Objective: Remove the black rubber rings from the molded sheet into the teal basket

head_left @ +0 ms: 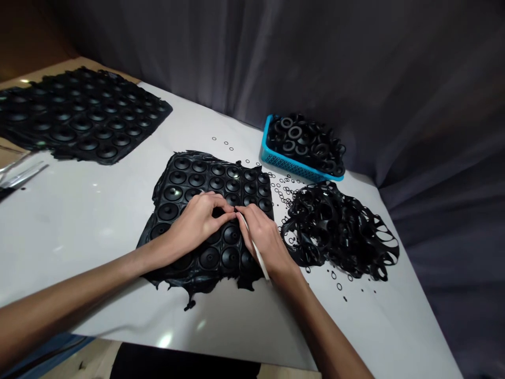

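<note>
Closed round a white stick (pixel 258 255), the right hand (pixel 263 231) sits beside the left hand (pixel 199 216), pinched nearly closed, on what I can't tell. Beneath lies a black rubber sheet (pixel 209 258); scraps (pixel 343 237) at its three o'clock, a blue basket (pixel 294 167) at two, small rings (pixel 289 193) between.

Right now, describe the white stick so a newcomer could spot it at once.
On the white table, find the central black sheet. Over it, the white stick slants through the right hand: the one slim, straight white thing against that black sheet.
</note>
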A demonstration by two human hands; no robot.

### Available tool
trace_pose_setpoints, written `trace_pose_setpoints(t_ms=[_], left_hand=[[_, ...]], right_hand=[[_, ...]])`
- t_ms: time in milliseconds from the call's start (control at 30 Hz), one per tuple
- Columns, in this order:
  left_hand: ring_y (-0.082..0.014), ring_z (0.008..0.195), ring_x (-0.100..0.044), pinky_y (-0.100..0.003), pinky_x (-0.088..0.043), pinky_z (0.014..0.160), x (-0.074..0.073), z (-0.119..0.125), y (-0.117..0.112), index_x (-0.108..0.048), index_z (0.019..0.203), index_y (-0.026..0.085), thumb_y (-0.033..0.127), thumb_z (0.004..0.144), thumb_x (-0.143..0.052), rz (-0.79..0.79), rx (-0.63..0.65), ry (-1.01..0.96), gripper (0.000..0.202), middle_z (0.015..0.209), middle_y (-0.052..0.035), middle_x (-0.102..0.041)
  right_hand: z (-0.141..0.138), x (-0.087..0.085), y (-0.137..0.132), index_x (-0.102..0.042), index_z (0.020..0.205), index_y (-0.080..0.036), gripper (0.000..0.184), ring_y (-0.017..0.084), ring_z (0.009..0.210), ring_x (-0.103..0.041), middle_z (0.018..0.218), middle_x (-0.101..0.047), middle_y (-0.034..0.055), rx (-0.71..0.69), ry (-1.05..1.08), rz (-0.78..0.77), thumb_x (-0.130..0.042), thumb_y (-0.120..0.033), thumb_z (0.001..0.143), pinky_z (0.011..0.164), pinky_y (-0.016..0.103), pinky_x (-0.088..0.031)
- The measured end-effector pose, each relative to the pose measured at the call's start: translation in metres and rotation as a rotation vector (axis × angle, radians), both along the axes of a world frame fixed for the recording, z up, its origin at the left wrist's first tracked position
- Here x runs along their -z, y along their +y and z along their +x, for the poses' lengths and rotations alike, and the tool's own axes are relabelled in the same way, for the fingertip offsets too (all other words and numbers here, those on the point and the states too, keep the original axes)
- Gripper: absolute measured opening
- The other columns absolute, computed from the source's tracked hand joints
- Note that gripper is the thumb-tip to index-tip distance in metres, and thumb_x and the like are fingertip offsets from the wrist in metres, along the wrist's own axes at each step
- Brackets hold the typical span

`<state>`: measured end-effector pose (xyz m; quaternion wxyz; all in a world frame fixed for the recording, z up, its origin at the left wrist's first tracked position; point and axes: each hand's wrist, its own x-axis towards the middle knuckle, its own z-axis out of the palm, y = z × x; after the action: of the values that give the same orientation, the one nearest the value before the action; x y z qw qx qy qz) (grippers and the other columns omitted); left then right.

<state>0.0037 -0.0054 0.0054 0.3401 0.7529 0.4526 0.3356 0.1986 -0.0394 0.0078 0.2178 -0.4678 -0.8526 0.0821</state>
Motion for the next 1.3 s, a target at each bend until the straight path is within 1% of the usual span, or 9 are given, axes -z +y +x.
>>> trace_pose_setpoints(t_ms=[233, 500, 667, 800, 867, 1000, 1100, 1200, 1300], left_hand=[[-0.0228, 0.087, -0.075, -0.033, -0.050, 0.079, -0.005, 0.002, 0.004, -0.078, 0.081, 0.019, 0.028, 0.093, -0.074, -0.068, 0.013, 0.007, 0.015, 0.090, -0.0025, -0.081], [-0.0230, 0.087, -0.076, -0.033, -0.051, 0.082, -0.009, 0.003, 0.005, -0.077, 0.080, 0.019, 0.023, 0.092, -0.073, -0.067, 0.032, 0.058, 0.013, 0.092, -0.0030, -0.082], [-0.0221, 0.088, -0.074, -0.034, -0.050, 0.084, -0.006, 0.002, 0.005, -0.077, 0.082, 0.019, 0.023, 0.094, -0.074, -0.021, 0.045, 0.051, 0.013, 0.092, -0.0021, -0.081], [-0.0240, 0.093, -0.071, -0.039, -0.049, 0.090, -0.003, 0.001, 0.002, -0.076, 0.085, 0.019, 0.024, 0.097, -0.072, 0.014, 0.046, 0.082, 0.013, 0.093, -0.0027, -0.079], [-0.0245, 0.093, -0.071, -0.041, -0.048, 0.092, -0.002, 0.001, 0.001, -0.076, 0.087, 0.019, 0.024, 0.098, -0.072, 0.025, 0.038, 0.091, 0.012, 0.095, -0.0031, -0.079], [-0.0241, 0.092, -0.073, -0.043, -0.049, 0.095, -0.001, 0.003, -0.002, -0.075, 0.086, 0.019, 0.020, 0.096, -0.072, 0.039, 0.011, 0.086, 0.010, 0.095, -0.0022, -0.080], [-0.0246, 0.093, -0.074, -0.044, -0.049, 0.097, -0.002, 0.004, -0.002, -0.074, 0.082, 0.021, 0.020, 0.094, -0.074, 0.029, -0.015, 0.087, 0.012, 0.095, -0.0010, -0.081], [-0.0249, 0.092, -0.074, -0.043, -0.050, 0.096, -0.003, 0.004, -0.002, -0.074, 0.080, 0.022, 0.021, 0.093, -0.075, 0.015, -0.020, 0.084, 0.013, 0.093, -0.0003, -0.082], [-0.0247, 0.092, -0.075, -0.040, -0.051, 0.094, -0.004, 0.004, 0.000, -0.075, 0.079, 0.022, 0.022, 0.091, -0.076, 0.006, -0.027, 0.069, 0.012, 0.093, -0.0007, -0.082]], right_hand=[[-0.005, 0.017, -0.001, -0.061, 0.120, -0.013, 0.028, 0.026, 0.095, -0.068, 0.102, -0.068, 0.0138, 0.085, -0.035, 0.151, -0.036, -0.012, 0.109, 0.084, 0.039, -0.059], [-0.011, 0.022, -0.004, -0.063, 0.116, -0.012, 0.028, 0.026, 0.087, -0.067, 0.096, -0.067, 0.0134, 0.162, -0.062, 0.226, -0.036, -0.011, 0.107, 0.078, 0.038, -0.059], [-0.008, 0.016, -0.005, -0.064, 0.115, -0.015, 0.025, 0.025, 0.089, -0.070, 0.097, -0.069, 0.0121, 0.127, 0.084, 0.119, -0.040, -0.017, 0.110, 0.081, 0.037, -0.058], [0.001, 0.007, -0.008, -0.062, 0.103, -0.020, 0.012, 0.018, 0.082, -0.070, 0.094, -0.070, 0.0056, 0.107, 0.277, -0.030, -0.053, -0.026, 0.109, 0.077, 0.030, -0.057], [0.005, 0.005, -0.009, -0.059, 0.100, -0.021, 0.013, 0.018, 0.079, -0.069, 0.090, -0.069, 0.0042, 0.093, 0.278, -0.047, -0.055, -0.029, 0.109, 0.073, 0.029, -0.055], [0.010, 0.003, -0.008, -0.058, 0.100, -0.021, 0.012, 0.021, 0.089, -0.070, 0.094, -0.069, 0.0069, -0.027, 0.213, -0.038, -0.051, -0.026, 0.110, 0.080, 0.032, -0.055], [0.013, 0.002, -0.005, -0.058, 0.102, -0.021, 0.012, 0.020, 0.091, -0.070, 0.097, -0.069, 0.0067, -0.049, 0.249, -0.105, -0.050, -0.026, 0.110, 0.083, 0.032, -0.055], [0.017, 0.000, -0.001, -0.058, 0.107, -0.022, 0.010, 0.018, 0.093, -0.070, 0.102, -0.069, 0.0054, -0.076, 0.309, -0.199, -0.051, -0.028, 0.111, 0.083, 0.029, -0.054], [0.021, -0.004, 0.001, -0.057, 0.109, -0.022, 0.013, 0.017, 0.094, -0.068, 0.104, -0.068, 0.0047, -0.109, 0.241, -0.205, -0.048, -0.031, 0.112, 0.083, 0.028, -0.053]])
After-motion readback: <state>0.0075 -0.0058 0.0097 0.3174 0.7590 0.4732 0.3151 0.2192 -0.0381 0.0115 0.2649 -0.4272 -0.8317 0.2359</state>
